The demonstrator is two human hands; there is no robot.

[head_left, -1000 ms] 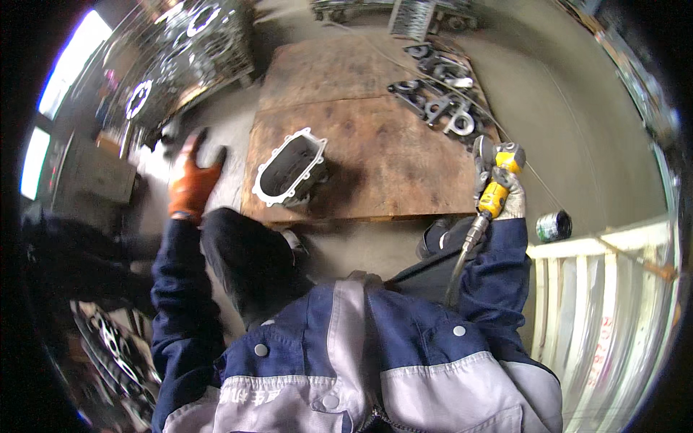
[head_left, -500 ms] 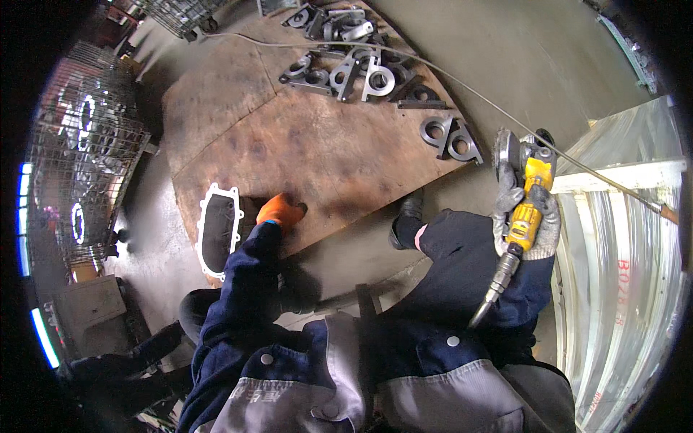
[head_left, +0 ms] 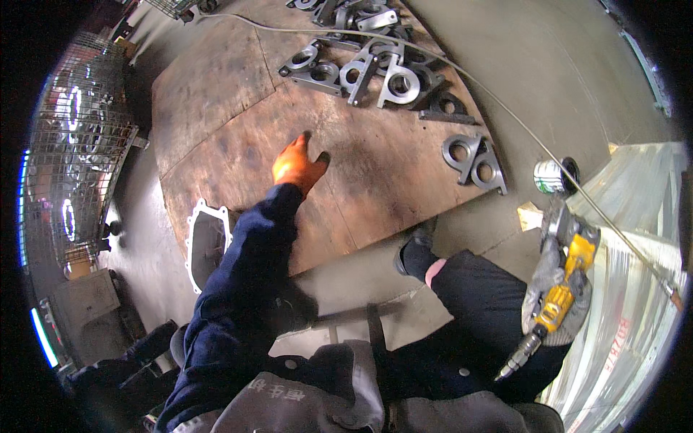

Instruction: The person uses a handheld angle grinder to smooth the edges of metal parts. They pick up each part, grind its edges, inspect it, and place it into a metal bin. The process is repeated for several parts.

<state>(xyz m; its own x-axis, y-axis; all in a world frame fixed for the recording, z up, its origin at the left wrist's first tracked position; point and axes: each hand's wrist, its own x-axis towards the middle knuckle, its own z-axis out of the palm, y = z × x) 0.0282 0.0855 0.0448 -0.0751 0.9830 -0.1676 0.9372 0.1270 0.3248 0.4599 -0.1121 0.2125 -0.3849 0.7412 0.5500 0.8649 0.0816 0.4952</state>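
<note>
My left hand point(head_left: 297, 167), in an orange glove with dark fingertips, reaches over the brown wooden tabletop point(head_left: 238, 151). Its thumb and fingers are apart with nothing between them. My right hand point(head_left: 546, 274), in a grey glove, is wrapped round a yellow air grinder point(head_left: 555, 306) off the table's right side. The grinder's head points away from me and a metal hose fitting sticks out of its near end. Beside my left forearm, a pale metal frame point(head_left: 190, 245) with a lugged rim lies on the table, partly hidden by the sleeve.
Dark metal brackets with round holes point(head_left: 399, 85) are heaped at the far side; two more point(head_left: 486, 172) lie near the right edge. A thin hose point(head_left: 498, 101) crosses the scene. A can point(head_left: 552, 176) and plastic-wrapped stack point(head_left: 621, 238) stand right, wire cages point(head_left: 86, 144) left.
My left hand has moved farther out over the table and its fingers have spread. The grinder in my right hand has shifted right and nearer to me. The view has shifted too.
</note>
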